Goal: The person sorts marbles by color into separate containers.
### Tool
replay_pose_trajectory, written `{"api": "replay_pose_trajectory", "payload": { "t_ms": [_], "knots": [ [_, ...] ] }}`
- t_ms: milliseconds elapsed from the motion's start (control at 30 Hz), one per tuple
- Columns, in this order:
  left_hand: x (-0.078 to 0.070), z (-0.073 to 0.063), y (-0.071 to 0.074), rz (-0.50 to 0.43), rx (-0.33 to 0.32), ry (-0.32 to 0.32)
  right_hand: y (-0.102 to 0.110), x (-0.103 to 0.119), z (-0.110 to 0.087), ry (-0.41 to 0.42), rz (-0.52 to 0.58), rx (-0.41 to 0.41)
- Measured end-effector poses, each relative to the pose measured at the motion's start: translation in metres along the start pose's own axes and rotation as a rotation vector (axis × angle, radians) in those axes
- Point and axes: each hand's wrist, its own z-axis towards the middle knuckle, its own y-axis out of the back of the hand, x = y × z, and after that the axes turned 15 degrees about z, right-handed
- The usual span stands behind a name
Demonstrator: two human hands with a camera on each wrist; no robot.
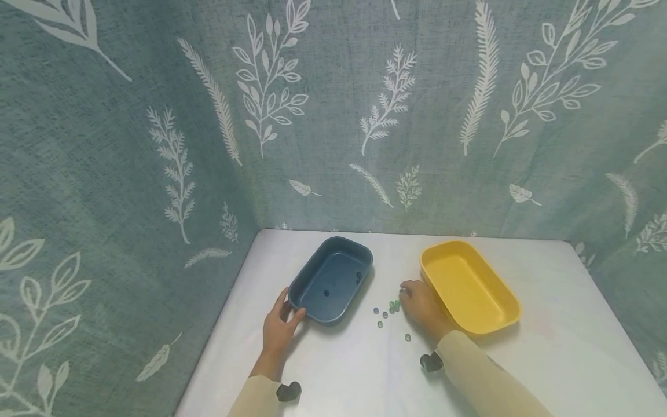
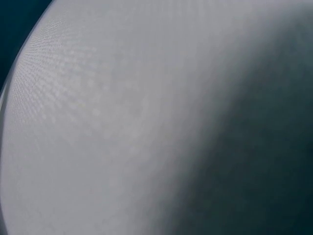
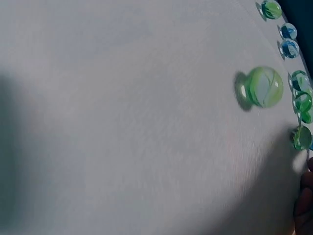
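Note:
A dark blue tray stands left of centre with a few dark-looking marbles inside. My left hand grips its near left corner, thumb at the near rim and fingers along the left wall. My right hand is low over the table beside the yellow tray, its fingers curled and pinching a small bluish marble at the tips. Close by lie green marbles. In the right wrist view, the right fingers show only at the edge, below a green marble.
Two bluish marbles and a green one lie between the trays. A single green marble lies nearer the front. Patterned green cloth hangs behind and left of the white table. The left wrist view shows mostly blurred white surface.

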Motion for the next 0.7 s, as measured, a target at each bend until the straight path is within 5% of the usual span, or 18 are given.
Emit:
{"api": "replay_pose_trajectory", "payload": {
  "t_ms": [367, 700],
  "knots": [
    [-0.003, -0.001, 0.002, -0.020, 0.010, -0.002, -0.010, 0.000, 0.008, -0.037, 0.063, -0.008],
    [-0.005, -0.002, 0.004, 0.002, 0.002, -0.006, -0.012, -0.002, 0.009, -0.006, -0.016, -0.014]
  ]
}}
